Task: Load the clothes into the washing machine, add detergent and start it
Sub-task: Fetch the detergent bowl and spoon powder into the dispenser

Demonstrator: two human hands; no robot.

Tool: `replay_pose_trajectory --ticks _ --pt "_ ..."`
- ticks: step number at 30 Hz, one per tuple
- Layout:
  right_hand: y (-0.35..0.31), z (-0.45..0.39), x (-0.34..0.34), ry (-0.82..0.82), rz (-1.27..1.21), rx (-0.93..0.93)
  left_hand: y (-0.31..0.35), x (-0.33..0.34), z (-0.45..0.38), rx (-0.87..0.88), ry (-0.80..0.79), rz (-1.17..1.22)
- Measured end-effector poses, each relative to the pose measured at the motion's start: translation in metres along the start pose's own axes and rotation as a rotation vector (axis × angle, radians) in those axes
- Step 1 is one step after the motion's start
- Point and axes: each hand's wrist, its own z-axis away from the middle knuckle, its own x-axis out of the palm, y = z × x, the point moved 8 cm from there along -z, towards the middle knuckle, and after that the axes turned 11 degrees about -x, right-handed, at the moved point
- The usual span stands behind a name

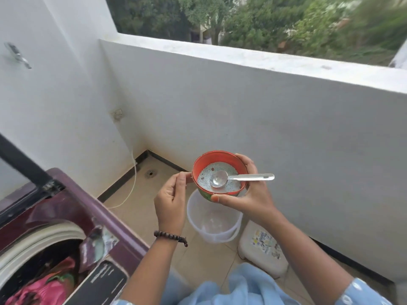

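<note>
In the head view, the right hand (246,194) cupped the orange detergent tub (220,172) above the floor, its grip curled round the rim, while the left hand (170,199) pinched the tub's side tab. The spoon (240,178) lay in the powder (206,177); best to keep the tub level, scoop a moderate spoonful, and carry it over to the washing machine (72,219), where the clothes (44,287) already sat in the drum.

Orange tub (217,159) holds detergent powder (203,179); clothes (41,287) fill open washer (66,219).
</note>
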Motion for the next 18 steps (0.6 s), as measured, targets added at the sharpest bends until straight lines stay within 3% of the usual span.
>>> replay_pose_trajectory --ticks 11,18 --pt "0.039 0.020 -0.134 0.207 0.039 0.083 0.012 0.150 0.016 -0.008 -0.245 0.012" --pt "0.064 0.027 -0.177 0.346 0.058 0.163 0.018 0.218 0.011 0.011 -0.448 -0.033"
